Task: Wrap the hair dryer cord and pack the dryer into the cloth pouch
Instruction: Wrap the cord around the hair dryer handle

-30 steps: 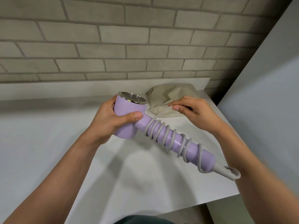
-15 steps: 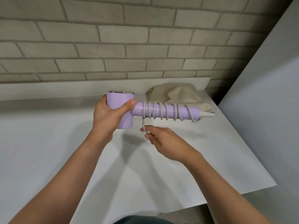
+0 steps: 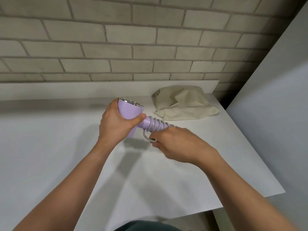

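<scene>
Head view shows the dryer (image 3: 130, 112) held above the counter (image 3: 50, 147), not resting on it. The left hand (image 3: 116, 121) is wrapped around the dryer's barrel, thumb across the front. The handle runs out to the right and slightly downward, and its far end is hidden behind the right hand (image 3: 178, 144).

The cord (image 3: 155, 125) sits in close coils along the visible handle. 1 slack loop drops beneath it near the barrel, and the right hand's curled fingers pinch that loop's end. The plug is not clear to see, so I cannot tell how much cord is left.

The pouch (image 3: 183, 104) lies crumpled on the counter behind and to the right of the dryer, close to the back ledge and apart from both hands. It looks slack and creased. Its mouth seems to face left, toward the dryer, though I cannot tell whether it is open or whether anything is inside.

Of the 2 hands, the right is nearer the pouch. The handle's long axis already points roughly toward it — so packing likely means securing the loop first, then opening the mouth with the right hand.
</scene>
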Demonstrator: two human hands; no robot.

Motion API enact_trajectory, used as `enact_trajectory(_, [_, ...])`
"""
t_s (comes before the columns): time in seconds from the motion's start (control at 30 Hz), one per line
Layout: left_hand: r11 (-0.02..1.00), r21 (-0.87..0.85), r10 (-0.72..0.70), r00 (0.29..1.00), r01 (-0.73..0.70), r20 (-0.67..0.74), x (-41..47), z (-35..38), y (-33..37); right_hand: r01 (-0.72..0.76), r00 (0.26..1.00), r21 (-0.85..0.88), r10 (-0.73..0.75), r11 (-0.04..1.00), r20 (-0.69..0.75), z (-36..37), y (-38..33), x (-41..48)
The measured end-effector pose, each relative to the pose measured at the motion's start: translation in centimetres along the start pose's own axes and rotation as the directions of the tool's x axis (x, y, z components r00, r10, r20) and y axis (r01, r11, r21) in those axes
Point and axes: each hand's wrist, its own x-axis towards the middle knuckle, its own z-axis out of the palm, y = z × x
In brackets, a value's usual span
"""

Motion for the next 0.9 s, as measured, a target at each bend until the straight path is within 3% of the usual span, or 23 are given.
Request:
enact_trajectory(0.1, [0.995, 0.087, 0.030, 0.995, -0.038, 0.092, -0.1, -0.2, 0.2, 0.103, 0.992, -0.107, -0.110, 0.989, -0.065, -1.3, 1.3, 0.5])
enact_trajectory(0.2, [0.994, 0.088, 0.045, 0.988, -0.058, 0.146, -0.2, -0.1, 0.3, 0.177, 0.940, -0.272, -0.244, 0.946, -0.239, -1.6, 3.0, 1.1])
enact_trajectory(0.3, [0.996, 0.050, 0.065, 0.988, -0.073, 0.142, -0.2, -0.2, 0.3, 0.134, 0.901, -0.258, -0.226, 0.957, -0.370, -1.2, 4.1, 1.5])
enact_trajectory(0.43, [0.994, 0.019, 0.102, 0.978, -0.107, 0.181, 0.0, -0.9, 0.4, 0.099, 0.881, -0.228, -0.192, 0.969, -0.432, -0.4, 4.3, 1.9])
enact_trajectory(0.6, [0.983, 0.045, 0.166, 0.962, -0.179, 0.216, -0.3, -0.7, 0.5, 0.008, 0.926, 0.065, 0.017, 0.998, -0.377, 0.7, 3.2, 1.8])
enact_trajectory(0.77, [0.981, 0.032, 0.181, 0.962, -0.191, 0.203, -0.6, -0.4, 0.6, -0.054, 0.925, 0.389, 0.193, 0.920, -0.329, 1.9, 2.6, 1.7])
enact_trajectory(0.9, [0.983, 0.034, 0.172, 0.966, -0.182, 0.192, -0.5, -0.3, 0.7, -0.047, 0.941, 0.447, 0.190, 0.894, -0.281, 2.4, 2.0, 1.3])
